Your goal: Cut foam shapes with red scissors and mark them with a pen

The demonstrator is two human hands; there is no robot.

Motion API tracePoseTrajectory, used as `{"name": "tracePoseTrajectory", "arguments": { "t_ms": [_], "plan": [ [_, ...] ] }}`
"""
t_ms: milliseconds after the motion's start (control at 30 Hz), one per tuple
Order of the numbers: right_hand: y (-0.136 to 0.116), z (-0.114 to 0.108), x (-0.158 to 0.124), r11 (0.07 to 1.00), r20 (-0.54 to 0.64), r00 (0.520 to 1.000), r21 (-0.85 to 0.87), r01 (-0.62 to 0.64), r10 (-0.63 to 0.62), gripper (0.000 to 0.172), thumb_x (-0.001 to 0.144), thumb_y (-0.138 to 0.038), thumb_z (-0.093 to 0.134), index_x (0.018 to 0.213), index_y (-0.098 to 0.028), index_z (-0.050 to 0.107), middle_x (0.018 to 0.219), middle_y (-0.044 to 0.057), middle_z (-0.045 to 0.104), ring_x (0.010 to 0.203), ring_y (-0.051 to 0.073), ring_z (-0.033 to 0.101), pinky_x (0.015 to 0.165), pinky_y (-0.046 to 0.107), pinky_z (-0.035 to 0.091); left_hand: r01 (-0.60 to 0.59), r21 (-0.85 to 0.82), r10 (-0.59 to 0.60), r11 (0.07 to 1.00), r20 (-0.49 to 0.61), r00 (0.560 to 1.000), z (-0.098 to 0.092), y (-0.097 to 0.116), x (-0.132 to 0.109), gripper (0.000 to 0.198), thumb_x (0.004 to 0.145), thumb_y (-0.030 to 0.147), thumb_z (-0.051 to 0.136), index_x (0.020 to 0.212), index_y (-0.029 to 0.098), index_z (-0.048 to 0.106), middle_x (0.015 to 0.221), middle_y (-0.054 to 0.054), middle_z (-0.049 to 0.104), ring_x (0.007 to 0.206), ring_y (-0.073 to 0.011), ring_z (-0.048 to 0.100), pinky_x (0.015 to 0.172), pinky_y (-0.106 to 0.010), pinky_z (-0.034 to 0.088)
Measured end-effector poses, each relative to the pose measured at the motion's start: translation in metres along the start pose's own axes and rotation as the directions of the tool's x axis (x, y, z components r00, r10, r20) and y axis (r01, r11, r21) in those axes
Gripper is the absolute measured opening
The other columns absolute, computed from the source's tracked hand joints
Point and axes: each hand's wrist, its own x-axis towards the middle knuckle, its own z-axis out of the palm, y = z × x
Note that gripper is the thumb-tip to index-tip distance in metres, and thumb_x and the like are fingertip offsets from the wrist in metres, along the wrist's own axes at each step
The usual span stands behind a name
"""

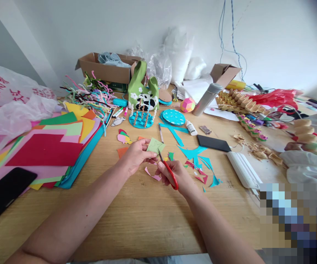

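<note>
My left hand (136,155) pinches a small light green foam piece (155,145) above the wooden table (136,216). My right hand (174,175) grips red-handled scissors (168,169), their blades reaching up into the lower edge of the green piece. Both hands hover near the table's middle. Pink, red and teal offcuts (199,161) lie scattered just right of and below my hands.
A stack of coloured foam sheets (51,150) and a black phone (4,190) lie at left. Pipe cleaners (92,95), a cardboard box (106,69), a panda bag (143,93), blue discs (173,117), a glue bottle (191,127), a steel flask (207,98) and a black case (213,143) sit behind.
</note>
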Motion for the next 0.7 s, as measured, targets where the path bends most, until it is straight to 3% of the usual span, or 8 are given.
{"name": "tracePoseTrajectory", "arguments": {
  "t_ms": [700],
  "plan": [
    [0.0052,-0.0007,0.0019,1.000,-0.005,1.000,-0.008,0.022,-0.022,0.053,0.076,-0.065,0.058,0.065,-0.014,0.064,0.045,-0.001,0.052,0.039,0.010,0.048,0.038,0.019,0.033,0.010,-0.023,-0.010,1.000,0.012,1.000,0.0004,-0.0023,0.0009,0.032,0.061,0.005,0.072,0.089,0.012,0.059,0.075,-0.004,0.068,0.063,-0.0158,0.066,0.059,-0.028,0.054]
  ]
}}
